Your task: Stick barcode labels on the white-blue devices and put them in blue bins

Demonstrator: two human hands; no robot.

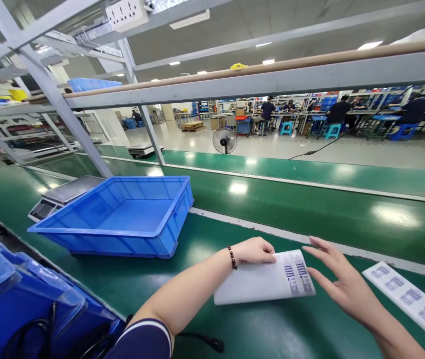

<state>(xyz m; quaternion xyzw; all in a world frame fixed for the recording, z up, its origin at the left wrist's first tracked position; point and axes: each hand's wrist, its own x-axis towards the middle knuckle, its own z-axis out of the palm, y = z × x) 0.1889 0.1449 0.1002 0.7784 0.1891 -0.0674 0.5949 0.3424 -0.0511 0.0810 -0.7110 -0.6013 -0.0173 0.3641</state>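
Note:
My left hand (255, 251), with a beaded bracelet at the wrist, pinches the upper edge of a white label sheet (253, 284). Rows of printed barcodes run along the sheet's right end. Just right of that end is my right hand (341, 281), its fingers apart and nothing between them; whether a fingertip touches the sheet's edge I cannot tell. Farther right, a strip of printed labels (410, 296) lies on the green bench top (205, 279).
A blue plastic bin (167, 234) stands left, in front of a weighing scale (72, 189). More blue bins (21, 289) are stacked at lower left. A black cable plug (212, 343) lies near the front. Metal rack posts (66, 114) rise behind. People sit at far benches.

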